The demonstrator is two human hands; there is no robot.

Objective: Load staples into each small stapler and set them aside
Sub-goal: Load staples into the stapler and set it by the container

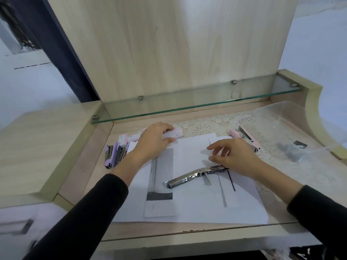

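Observation:
My left hand (153, 142) grips a small pale pink staple box (173, 135) at the back of the desk. My right hand (231, 156) hovers over the white paper sheets (187, 207) with its fingers loosely spread, holding nothing. Just below it lies an opened silver metal stapler (187, 178) on the paper. A pink small stapler (246, 137) lies opened at the back right. Two purple small staplers (113, 155) lie side by side at the left, with more staple boxes (125, 138) behind them.
A glass shelf (197, 104) runs across above the back of the desk. A clear plastic container (293, 132) holding dark clips sits at the right on a lace mat (206, 124). Raised wooden ledges border the desk on the left and right.

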